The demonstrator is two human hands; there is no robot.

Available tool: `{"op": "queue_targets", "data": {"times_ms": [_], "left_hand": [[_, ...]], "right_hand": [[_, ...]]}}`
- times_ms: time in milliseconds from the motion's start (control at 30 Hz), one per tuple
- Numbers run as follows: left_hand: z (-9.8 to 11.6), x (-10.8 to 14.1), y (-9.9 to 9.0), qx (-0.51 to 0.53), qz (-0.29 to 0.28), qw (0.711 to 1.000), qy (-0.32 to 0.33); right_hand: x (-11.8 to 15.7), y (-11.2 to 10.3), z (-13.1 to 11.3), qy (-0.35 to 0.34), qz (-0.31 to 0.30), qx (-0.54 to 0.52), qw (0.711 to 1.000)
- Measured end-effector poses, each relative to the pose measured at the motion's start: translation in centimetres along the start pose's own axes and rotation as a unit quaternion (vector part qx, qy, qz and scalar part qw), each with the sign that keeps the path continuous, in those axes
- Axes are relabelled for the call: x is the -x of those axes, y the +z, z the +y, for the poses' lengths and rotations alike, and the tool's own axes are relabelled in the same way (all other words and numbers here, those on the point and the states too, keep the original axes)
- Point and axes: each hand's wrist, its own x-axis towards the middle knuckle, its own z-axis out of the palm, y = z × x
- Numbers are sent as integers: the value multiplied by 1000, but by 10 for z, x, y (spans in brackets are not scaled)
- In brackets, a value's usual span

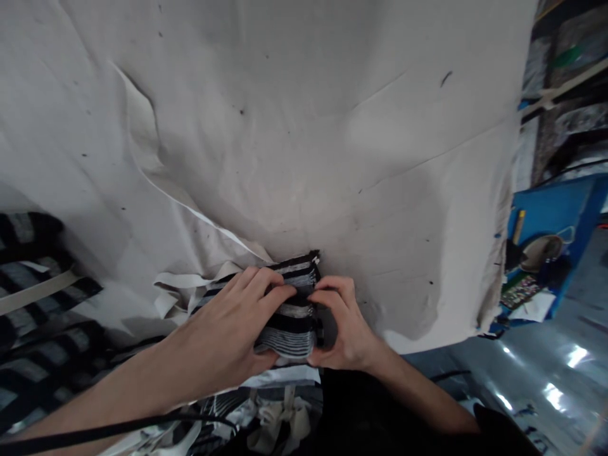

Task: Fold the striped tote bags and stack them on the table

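Observation:
A black, grey and white striped cloth piece [289, 326] lies at the table's near edge, its right side showing a raw, frayed edge. My left hand [247, 310] lies over it, with fingers bent on top and the thumb at its near edge. At the right edge of the cloth, my right hand [344, 326] curves in a C shape, its fingertips and thumb touching that edge and the near corner. Cream fabric straps [178, 196] run from under the cloth to the left across the table.
The large table is covered with wrinkled cream cloth [308, 139]. More striped fabric pieces [42, 297] are heaped at the left. A blue tray [541, 209] with small items stands beyond the right edge. A black cable [118, 427] crosses the lower left.

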Motion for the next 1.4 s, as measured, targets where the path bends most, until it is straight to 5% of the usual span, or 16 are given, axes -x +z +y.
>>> {"op": "queue_targets", "data": {"times_ms": [267,767,1067,1400], "left_hand": [[3,-4,-6,19,-36,999,-4],[10,-2,-13,66,-44,997,11],[-13,18,-15,87,-83,992,-46],[-42,51,-26,184,-69,980,22]], "right_hand": [[-7,-7,-7,-15,6,-30,999],[-23,-39,-47,66,-147,101,982],[-17,-37,-67,76,-111,152,979],[-10,-33,-115,68,-46,174,981]]}}
